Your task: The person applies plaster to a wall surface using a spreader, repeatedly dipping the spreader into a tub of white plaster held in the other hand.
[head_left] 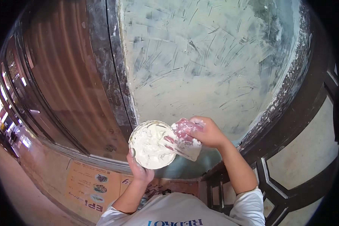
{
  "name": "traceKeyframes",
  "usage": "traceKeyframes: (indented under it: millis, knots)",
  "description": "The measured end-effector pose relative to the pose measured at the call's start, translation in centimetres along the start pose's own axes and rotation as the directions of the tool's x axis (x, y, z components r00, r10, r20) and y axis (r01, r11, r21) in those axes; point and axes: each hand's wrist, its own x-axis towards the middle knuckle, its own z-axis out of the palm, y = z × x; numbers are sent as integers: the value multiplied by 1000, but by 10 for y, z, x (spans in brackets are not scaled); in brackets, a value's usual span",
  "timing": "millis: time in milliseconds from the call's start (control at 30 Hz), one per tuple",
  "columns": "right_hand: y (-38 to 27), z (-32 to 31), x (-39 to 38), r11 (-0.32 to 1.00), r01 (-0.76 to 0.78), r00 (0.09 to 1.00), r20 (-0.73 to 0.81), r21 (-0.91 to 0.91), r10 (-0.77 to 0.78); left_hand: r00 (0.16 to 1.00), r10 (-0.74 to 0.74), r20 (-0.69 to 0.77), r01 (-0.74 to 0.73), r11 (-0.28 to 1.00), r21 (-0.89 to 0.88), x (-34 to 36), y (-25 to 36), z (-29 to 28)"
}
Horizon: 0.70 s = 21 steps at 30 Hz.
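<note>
A round tub [131, 140] filled with thick white putty [151, 145] rests in my left hand [140, 171], whose fingers wrap around its lower left side. At the tub's right rim, my right hand [209, 132] grips a putty scraper [190, 147]. Pink patches show on the scraper, and white putty is smeared across it. Its left end overlaps the tub's rim and the putty; whether it presses into the putty I cannot tell. White residue marks the fingers of my right hand.
Ahead stands a wall panel [192, 75] coated in streaky pale filler, framed by dark, paint-spotted wood [105, 52]. Brown curtained glass [64, 75] is at left. Printed cardboard [88, 184] lies on the floor below. Dark panelled woodwork [278, 180] runs along the right.
</note>
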Motion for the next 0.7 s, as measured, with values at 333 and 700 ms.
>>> traceKeyframes:
  millis: [333, 700]
  knots:
    - [0, 10, 21, 991, -41, 999, 14, -127, 43, 999, 36, 21, -36, 999, 17, -3, 13, -5]
    - [-3, 23, 33, 996, -38, 999, 8, 81, 38, 998, 34, 52, -30, 997, -66, -2, 22, -13]
